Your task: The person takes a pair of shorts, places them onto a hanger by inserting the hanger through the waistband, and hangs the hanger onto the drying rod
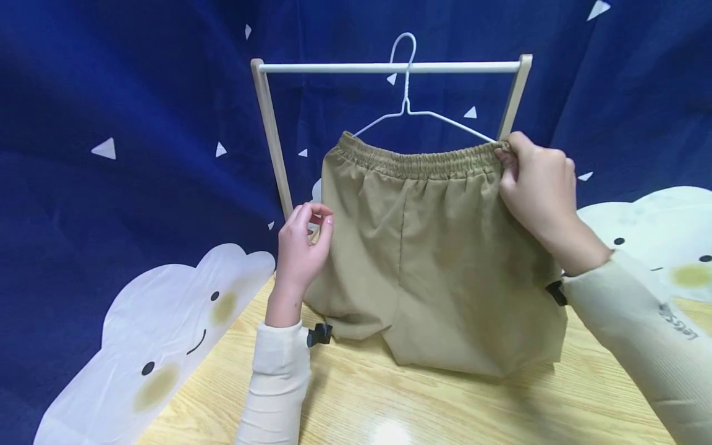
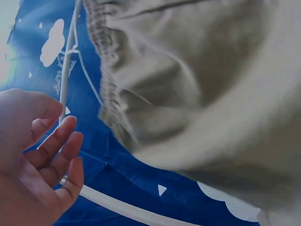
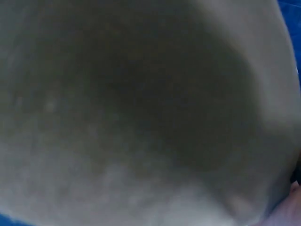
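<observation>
Khaki shorts (image 1: 434,247) with an elastic waistband (image 1: 417,162) hang from a white wire hanger (image 1: 445,118), its hook over the rack's bar. My right hand (image 1: 542,185) pinches the right end of the waistband, close by the hanger's right arm. In the head view my left hand (image 1: 306,244) is beside the left edge of the shorts, its fingers loosely bent with nothing between them. The left wrist view shows that hand (image 2: 42,155) apart from the waistband (image 2: 108,80). Blurred khaki cloth (image 3: 141,113) fills most of the right wrist view.
A small garment rack with wooden posts (image 1: 271,136) and a white bar (image 1: 334,68) stands on the light wooden table (image 1: 356,395). Behind it hangs a dark blue curtain (image 1: 139,80) with white triangles. Smiling white cloud shapes (image 1: 172,315) flank the table.
</observation>
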`<state>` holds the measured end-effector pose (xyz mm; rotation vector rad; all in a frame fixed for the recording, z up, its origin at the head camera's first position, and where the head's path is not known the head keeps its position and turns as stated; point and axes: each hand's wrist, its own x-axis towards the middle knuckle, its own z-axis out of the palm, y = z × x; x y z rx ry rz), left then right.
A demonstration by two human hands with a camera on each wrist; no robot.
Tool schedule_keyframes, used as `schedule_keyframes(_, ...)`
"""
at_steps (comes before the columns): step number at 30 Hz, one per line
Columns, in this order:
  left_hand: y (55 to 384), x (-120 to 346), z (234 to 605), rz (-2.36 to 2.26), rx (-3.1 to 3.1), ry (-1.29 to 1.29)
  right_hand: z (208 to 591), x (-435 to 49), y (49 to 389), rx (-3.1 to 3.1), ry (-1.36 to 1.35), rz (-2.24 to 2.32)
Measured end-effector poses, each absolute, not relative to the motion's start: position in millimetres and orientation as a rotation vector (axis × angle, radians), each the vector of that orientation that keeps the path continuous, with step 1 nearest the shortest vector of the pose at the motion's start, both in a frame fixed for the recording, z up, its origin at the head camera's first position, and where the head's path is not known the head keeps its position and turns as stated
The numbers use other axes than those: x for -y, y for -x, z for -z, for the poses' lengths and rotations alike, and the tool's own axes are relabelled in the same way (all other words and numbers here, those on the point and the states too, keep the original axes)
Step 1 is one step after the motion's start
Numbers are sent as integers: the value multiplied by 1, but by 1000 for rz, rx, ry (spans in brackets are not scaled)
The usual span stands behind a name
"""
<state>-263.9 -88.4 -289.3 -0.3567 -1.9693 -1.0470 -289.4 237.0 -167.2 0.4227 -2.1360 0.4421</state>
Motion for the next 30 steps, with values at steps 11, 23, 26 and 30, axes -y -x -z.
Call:
schedule_keyframes(11,264,87,287,1028,1953,387,190,-214,309,2258,-550,-588)
schedule_keyframes(23,265,84,287,1053,1984,408,193,-210,317,2530,-672,-790)
schedule_keyframes(26,267,81,287,1054,1981,437,195,-216,311,2579,-691,-758)
schedule_keyframes(30,268,81,288,1050,1994,458,200,-227,303,2587,-757,-707)
